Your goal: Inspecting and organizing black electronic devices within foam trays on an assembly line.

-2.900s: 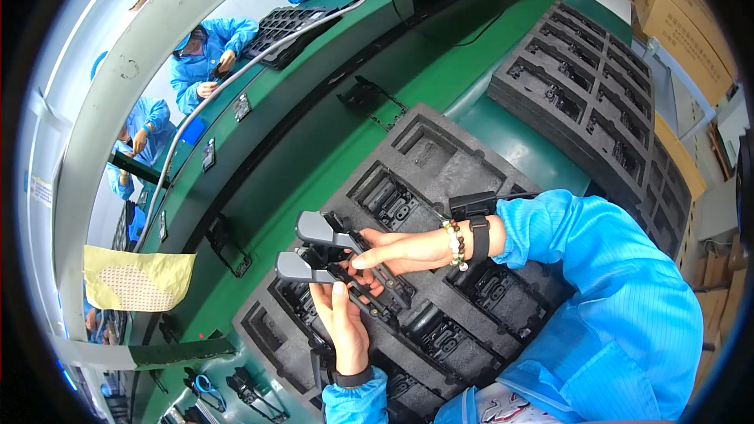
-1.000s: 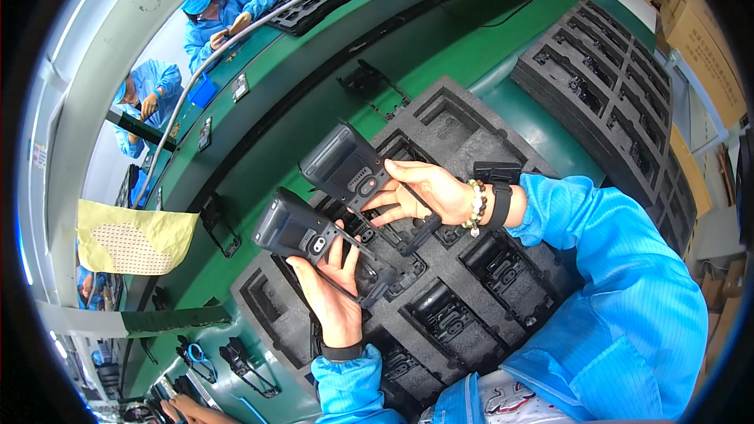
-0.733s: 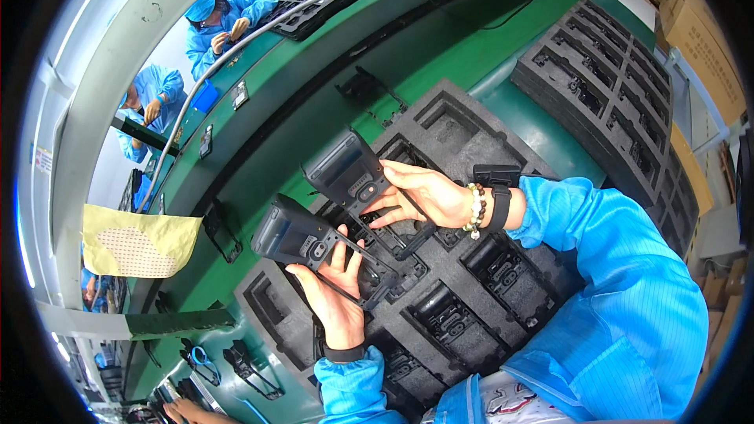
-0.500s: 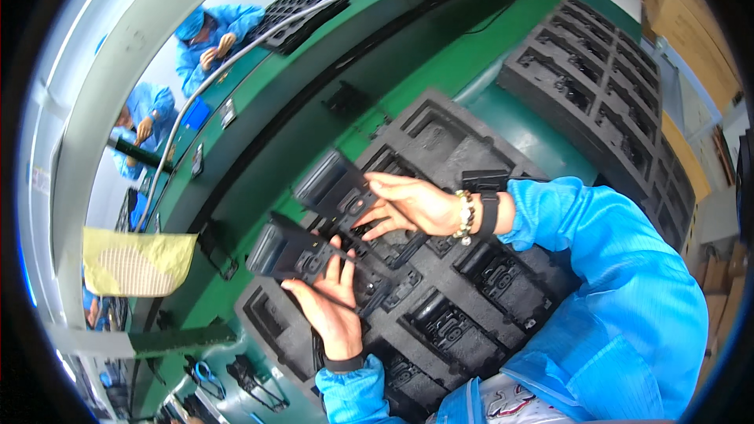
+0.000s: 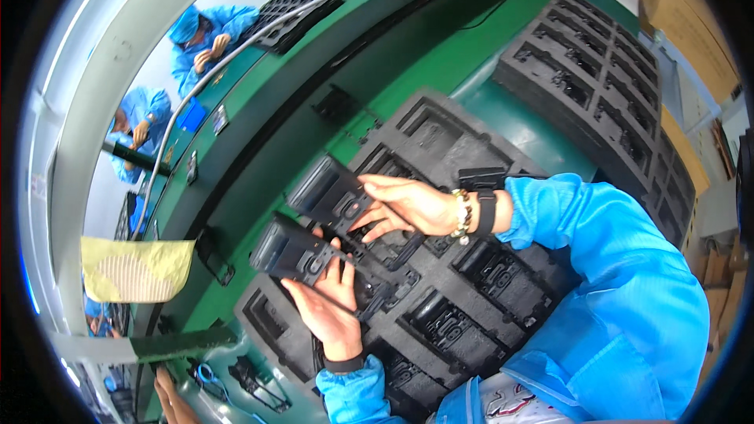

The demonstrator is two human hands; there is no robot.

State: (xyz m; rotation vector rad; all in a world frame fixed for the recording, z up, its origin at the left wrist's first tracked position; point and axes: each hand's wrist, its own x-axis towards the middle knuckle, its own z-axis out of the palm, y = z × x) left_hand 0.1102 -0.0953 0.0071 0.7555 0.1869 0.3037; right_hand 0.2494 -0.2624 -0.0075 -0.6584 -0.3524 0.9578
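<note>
My left hand point(image 5: 330, 306) is wrapped round the lower part of a black handheld device point(image 5: 287, 247), its thumb along the near edge. My right hand point(image 5: 412, 206) grips a second, similar black device point(image 5: 323, 187) by its side, fingers reaching underneath. Both devices are held side by side, tilted, just above a dark grey foam tray point(image 5: 424, 286). Several moulded pockets of the tray hold black parts of the same kind point(image 5: 444, 322); my hands hide some of its middle pockets.
Another foam tray point(image 5: 585, 71) filled with black parts lies at the far right. A yellow paper sheet point(image 5: 135, 268) hangs at the left. Across the green conveyor several co-workers in blue point(image 5: 196, 43) sit. Somebody's bare arm point(image 5: 169, 394) shows at lower left. Cardboard boxes point(image 5: 691, 31) stand at right.
The two devices have tilted slightly, and the right one has shifted a little left and down. A bare arm has come into view at the lower left. Both my hands keep their holds.
</note>
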